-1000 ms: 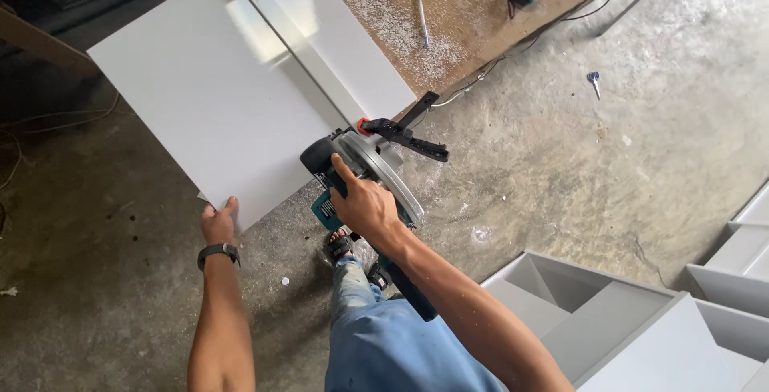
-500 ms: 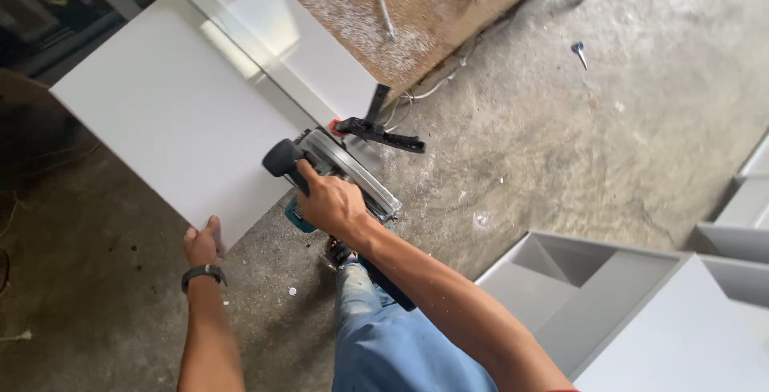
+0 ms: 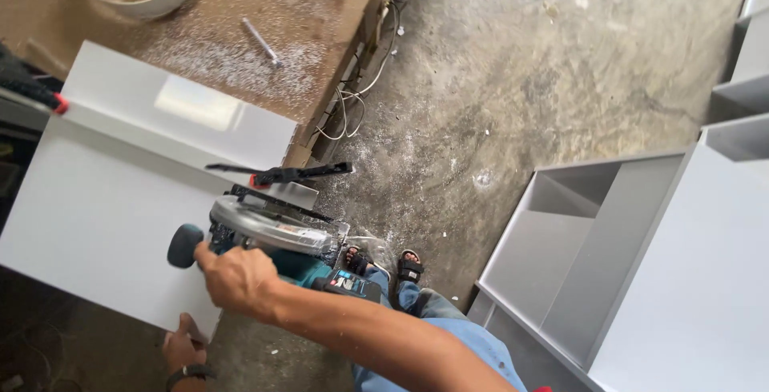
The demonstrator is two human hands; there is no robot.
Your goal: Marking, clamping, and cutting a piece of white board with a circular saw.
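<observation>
Right hand (image 3: 239,278) closed round the handle of a teal circular saw (image 3: 272,240), set on the near end of a white panel (image 3: 96,200); handle hidden by the fist. Left hand (image 3: 183,350) pressed to the panel's near edge, fingers tucked under, grip not made out. Black clamp (image 3: 280,174) seen beside the saw. Blade hidden under its guard. Sandalled feet (image 3: 384,265) partly covered

There is only one view, from the head of the person. It looks steeply down and a little forward, close over the right hand (image 3: 236,278) on the circular saw (image 3: 272,240). The white panel (image 3: 112,192) fills the left side, the grey cabinets (image 3: 641,264) the right side.
</observation>
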